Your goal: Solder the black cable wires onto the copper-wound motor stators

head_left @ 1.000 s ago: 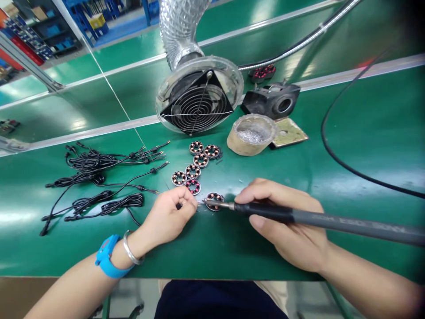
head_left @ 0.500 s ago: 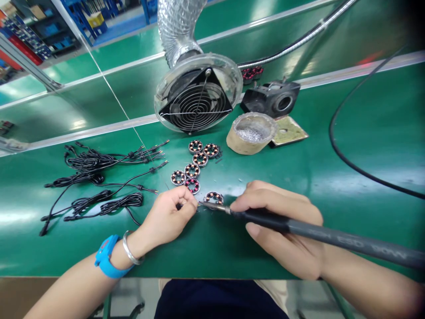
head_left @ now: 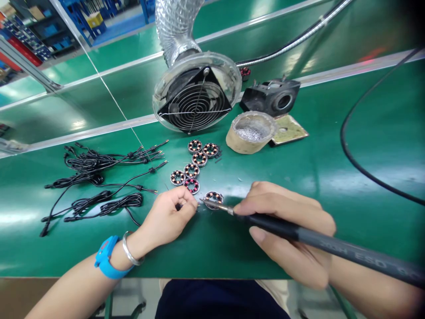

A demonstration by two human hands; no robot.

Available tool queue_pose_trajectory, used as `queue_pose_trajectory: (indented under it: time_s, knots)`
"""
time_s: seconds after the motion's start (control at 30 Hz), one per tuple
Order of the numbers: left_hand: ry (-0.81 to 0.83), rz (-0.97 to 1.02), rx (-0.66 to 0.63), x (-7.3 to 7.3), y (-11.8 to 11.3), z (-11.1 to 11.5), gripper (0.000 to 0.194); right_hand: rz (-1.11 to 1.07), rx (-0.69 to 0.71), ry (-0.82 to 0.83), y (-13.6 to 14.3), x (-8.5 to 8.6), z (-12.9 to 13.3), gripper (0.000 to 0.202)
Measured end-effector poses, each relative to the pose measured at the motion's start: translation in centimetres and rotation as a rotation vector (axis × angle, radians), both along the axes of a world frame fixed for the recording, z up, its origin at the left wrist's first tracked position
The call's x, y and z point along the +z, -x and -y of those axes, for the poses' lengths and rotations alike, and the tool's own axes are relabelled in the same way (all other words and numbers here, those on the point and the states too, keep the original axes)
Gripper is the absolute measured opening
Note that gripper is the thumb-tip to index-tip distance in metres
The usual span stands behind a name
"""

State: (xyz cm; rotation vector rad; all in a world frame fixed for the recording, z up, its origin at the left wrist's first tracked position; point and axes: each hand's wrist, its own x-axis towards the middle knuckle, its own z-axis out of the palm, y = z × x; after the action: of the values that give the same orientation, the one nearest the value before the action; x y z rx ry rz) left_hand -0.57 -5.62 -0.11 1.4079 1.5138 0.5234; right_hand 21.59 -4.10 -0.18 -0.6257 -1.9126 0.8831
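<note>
My right hand (head_left: 292, 230) is closed around the dark handle of a soldering iron (head_left: 275, 223). The iron's metal tip points left, over a ring-shaped coil part (head_left: 213, 195) with copper windings. My left hand (head_left: 172, 212) is pinched shut on a black cable (head_left: 179, 206), mostly hidden by the fingers; thin wire ends poke out towards the iron's tip. Just beyond the left fingertips lies a coil ring with red windings (head_left: 191, 186), touching a cluster of copper-wound rings (head_left: 199, 158).
Several black cables (head_left: 106, 201) lie coiled on the green table at left. A fume extractor (head_left: 195, 102) on a silver duct stands at the back. Right of it are a round tub of silvery bits (head_left: 250, 133), a yellowish sponge tray (head_left: 290, 129) and a black iron holder (head_left: 272, 97).
My right hand and the soldering iron have shifted slightly right, drawing the tip away from the left fingertips. The left hand has stayed in place.
</note>
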Motion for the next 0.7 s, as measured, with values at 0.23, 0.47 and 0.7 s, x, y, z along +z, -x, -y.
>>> queue_pose_trajectory:
  time_s: [0.23,0.47,0.7]
  knots:
    - [0.006,0.008,-0.004,-0.02,0.02,0.16,0.013,-0.007,-0.01,0.024,0.25,-0.32,0.12,0.03]
    - [-0.023,0.005,-0.002,0.01,0.02,0.2,0.014,-0.026,-0.043,-0.026,0.67,-0.68,-0.03,0.023]
    - [-0.027,0.006,-0.005,-0.23,0.15,0.48,0.013,-0.022,-0.057,-0.014,0.83,-0.7,-0.03,0.021]
